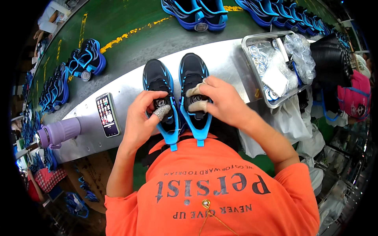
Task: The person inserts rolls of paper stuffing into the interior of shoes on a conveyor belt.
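Two black sneakers with blue trim lie side by side before me, toes pointing away: a left shoe (156,70) and a right shoe (193,67). Their heels reach my orange shirt. My left hand (142,114) grips the left shoe's tongue (160,103) between forefinger and thumb; a silvery wrap covers the thumb. On the right shoe's tongue (194,99), my right hand (220,98) has its thumb and forefinger closed around the sides, both in pale finger covers. A dark round emblem shows on each tongue. The other fingers are partly hidden.
The shoes rest on a metal bench (126,80). A phone (107,115) and a purple flask (59,131) are at left; a metal tray (271,104) of round badges and plastic bags is at right. Beyond, a green conveyor surface (130,23) carries more sneakers (87,59).
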`<state>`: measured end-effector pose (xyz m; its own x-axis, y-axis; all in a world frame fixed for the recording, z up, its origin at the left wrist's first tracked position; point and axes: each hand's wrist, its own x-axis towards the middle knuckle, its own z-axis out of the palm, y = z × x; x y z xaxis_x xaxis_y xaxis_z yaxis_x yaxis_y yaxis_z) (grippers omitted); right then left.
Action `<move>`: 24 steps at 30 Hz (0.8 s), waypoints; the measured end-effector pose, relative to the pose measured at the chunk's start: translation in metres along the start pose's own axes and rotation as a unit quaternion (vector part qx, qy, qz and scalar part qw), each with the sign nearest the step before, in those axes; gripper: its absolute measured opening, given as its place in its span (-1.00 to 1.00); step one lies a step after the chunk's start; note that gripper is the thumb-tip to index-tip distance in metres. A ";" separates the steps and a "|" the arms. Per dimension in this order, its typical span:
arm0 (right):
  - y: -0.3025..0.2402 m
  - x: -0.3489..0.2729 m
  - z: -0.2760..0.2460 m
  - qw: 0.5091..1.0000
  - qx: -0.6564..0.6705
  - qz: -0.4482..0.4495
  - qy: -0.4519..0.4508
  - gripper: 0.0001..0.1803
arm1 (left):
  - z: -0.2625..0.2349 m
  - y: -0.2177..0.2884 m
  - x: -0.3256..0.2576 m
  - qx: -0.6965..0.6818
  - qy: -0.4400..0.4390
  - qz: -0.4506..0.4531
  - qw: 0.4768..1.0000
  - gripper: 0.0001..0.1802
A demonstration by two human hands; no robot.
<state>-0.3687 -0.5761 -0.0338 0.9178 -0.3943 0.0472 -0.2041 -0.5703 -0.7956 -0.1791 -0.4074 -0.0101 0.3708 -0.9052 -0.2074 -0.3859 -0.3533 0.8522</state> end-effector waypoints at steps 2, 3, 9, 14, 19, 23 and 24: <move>-0.004 0.000 0.000 1.000 -0.003 0.010 0.019 -0.69 | 0.001 0.001 0.001 0.005 0.005 0.005 1.000 -0.59; -0.001 0.002 -0.002 1.000 0.012 -0.014 0.023 -0.70 | 0.002 0.002 0.001 0.007 0.007 0.010 1.000 -0.59; 0.002 -0.001 -0.003 1.000 0.019 -0.001 -0.003 -0.64 | 0.009 0.010 0.003 0.059 0.052 -0.005 0.997 -0.57; 0.003 0.004 -0.018 0.995 0.084 -0.043 -0.027 -0.61 | 0.006 0.003 0.009 0.062 0.009 -0.005 0.998 -0.56; 0.002 0.000 -0.006 0.999 -0.014 0.030 0.012 -0.67 | 0.012 0.007 0.009 0.096 0.042 0.054 0.993 -0.58; 0.013 0.008 -0.014 0.995 0.074 -0.066 -0.010 -0.62 | 0.012 0.001 0.013 0.074 0.025 0.022 0.997 -0.61; 0.014 0.007 -0.014 0.995 0.083 -0.055 -0.024 -0.61 | 0.008 -0.003 0.015 0.044 0.002 0.020 0.999 -0.62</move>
<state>-0.3699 -0.5967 -0.0360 0.9475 -0.2989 0.1134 -0.0463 -0.4795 -0.8763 -0.1793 -0.4223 -0.0196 0.3573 -0.9183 -0.1707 -0.4730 -0.3354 0.8147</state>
